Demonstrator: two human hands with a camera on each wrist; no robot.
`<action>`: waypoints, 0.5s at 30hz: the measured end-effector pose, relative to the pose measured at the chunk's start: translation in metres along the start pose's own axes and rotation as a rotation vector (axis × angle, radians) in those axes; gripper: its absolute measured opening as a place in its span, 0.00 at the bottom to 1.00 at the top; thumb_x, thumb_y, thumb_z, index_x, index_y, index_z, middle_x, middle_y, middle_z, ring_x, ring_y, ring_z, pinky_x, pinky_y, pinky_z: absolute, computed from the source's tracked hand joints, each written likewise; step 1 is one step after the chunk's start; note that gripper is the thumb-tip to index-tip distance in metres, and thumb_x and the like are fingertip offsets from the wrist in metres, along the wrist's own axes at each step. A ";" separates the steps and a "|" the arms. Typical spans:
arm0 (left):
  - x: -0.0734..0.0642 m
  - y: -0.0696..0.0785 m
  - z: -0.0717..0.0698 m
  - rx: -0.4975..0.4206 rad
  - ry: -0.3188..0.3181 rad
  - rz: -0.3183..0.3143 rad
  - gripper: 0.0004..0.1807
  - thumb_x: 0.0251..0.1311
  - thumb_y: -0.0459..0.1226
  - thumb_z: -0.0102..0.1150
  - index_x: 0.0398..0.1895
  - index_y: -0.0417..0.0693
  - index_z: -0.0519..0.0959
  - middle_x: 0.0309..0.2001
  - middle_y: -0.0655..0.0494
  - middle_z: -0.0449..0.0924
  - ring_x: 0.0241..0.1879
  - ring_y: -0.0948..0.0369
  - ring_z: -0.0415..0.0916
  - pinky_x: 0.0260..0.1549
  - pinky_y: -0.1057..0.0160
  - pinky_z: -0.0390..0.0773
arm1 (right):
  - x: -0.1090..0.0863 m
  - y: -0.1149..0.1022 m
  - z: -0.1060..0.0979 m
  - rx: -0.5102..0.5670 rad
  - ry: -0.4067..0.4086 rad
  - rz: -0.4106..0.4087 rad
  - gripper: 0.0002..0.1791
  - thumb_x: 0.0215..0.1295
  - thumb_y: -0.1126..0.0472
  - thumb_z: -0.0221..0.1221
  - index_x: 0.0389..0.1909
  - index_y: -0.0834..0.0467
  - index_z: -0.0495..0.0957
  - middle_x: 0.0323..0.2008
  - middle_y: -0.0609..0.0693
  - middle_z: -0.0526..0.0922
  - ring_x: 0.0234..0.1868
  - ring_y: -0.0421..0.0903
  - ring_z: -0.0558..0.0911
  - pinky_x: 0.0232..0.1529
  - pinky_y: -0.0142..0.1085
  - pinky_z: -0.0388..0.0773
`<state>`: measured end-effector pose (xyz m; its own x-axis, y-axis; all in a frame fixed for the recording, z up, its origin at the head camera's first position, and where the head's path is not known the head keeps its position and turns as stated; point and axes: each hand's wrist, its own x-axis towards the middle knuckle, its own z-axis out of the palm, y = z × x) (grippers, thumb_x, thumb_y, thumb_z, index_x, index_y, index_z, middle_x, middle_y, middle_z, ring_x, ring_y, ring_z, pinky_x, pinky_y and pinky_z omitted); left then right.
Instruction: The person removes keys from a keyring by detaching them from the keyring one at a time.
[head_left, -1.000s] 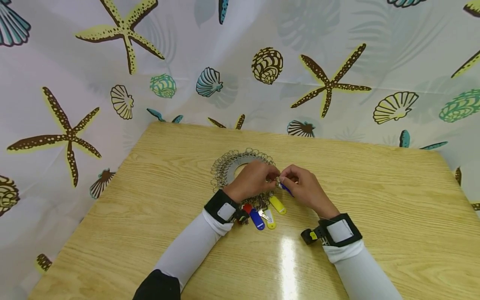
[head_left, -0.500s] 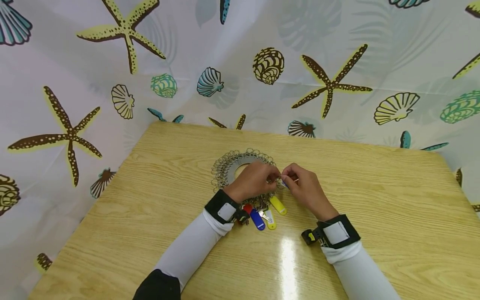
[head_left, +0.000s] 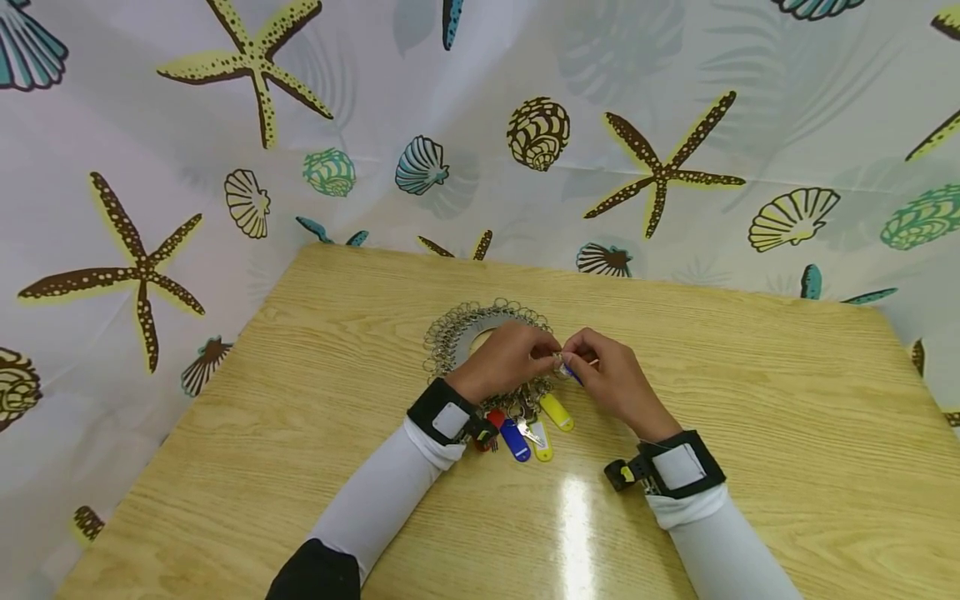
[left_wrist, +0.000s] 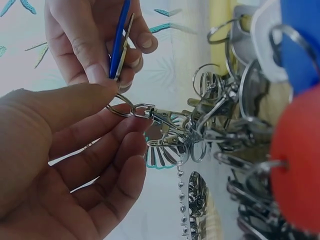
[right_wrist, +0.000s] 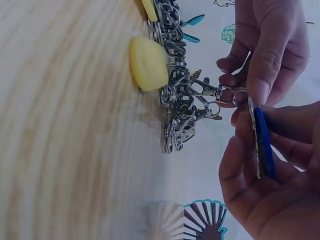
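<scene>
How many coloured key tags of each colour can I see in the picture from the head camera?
Yellow tags: 2, one with a white label
Blue tags: 2, one of them held in the right hand
Red tag: 1, partly hidden
Total: 5 tags visible

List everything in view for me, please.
table: one, tan, foreground
cloth: one, patterned white, behind table
hoop: one, grey, on table
clips: many, silver, around hoop
yellow tags: two, yellow, hoop's near side
red tag: at least one, red, there
blue tags: two, blue, right hand and hoop's near side
keys: at least two, silver, same places
held key ring: one, silver, at left hand
wristbands with cameras: two, black, on wrists
sleeves: two, mostly white, on arms
hands: two, bare, above table
</scene>
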<state>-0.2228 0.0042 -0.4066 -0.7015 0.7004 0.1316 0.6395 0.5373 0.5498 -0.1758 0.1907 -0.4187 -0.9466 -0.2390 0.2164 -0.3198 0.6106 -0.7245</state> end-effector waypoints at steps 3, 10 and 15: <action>0.002 0.000 0.000 -0.015 -0.001 0.009 0.12 0.67 0.41 0.57 0.45 0.46 0.85 0.35 0.58 0.84 0.31 0.69 0.78 0.32 0.72 0.75 | -0.001 0.000 -0.003 0.006 -0.023 -0.007 0.02 0.70 0.64 0.57 0.40 0.57 0.77 0.36 0.50 0.82 0.36 0.45 0.81 0.38 0.41 0.78; 0.002 -0.003 0.002 -0.014 0.017 0.020 0.10 0.65 0.40 0.60 0.44 0.46 0.84 0.35 0.58 0.83 0.32 0.68 0.77 0.33 0.72 0.75 | 0.000 0.001 -0.005 0.016 -0.041 -0.033 0.02 0.70 0.65 0.56 0.39 0.56 0.77 0.35 0.49 0.82 0.36 0.44 0.80 0.38 0.40 0.78; 0.001 -0.004 0.003 -0.015 0.026 0.018 0.10 0.62 0.40 0.63 0.44 0.45 0.82 0.36 0.57 0.82 0.35 0.66 0.77 0.35 0.70 0.75 | 0.000 0.001 -0.004 0.004 -0.033 -0.026 0.02 0.69 0.64 0.57 0.38 0.57 0.78 0.34 0.48 0.82 0.36 0.45 0.81 0.38 0.40 0.77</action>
<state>-0.2252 0.0043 -0.4113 -0.6978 0.6974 0.1632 0.6479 0.5174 0.5591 -0.1762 0.1946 -0.4173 -0.9360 -0.2801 0.2134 -0.3443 0.6005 -0.7217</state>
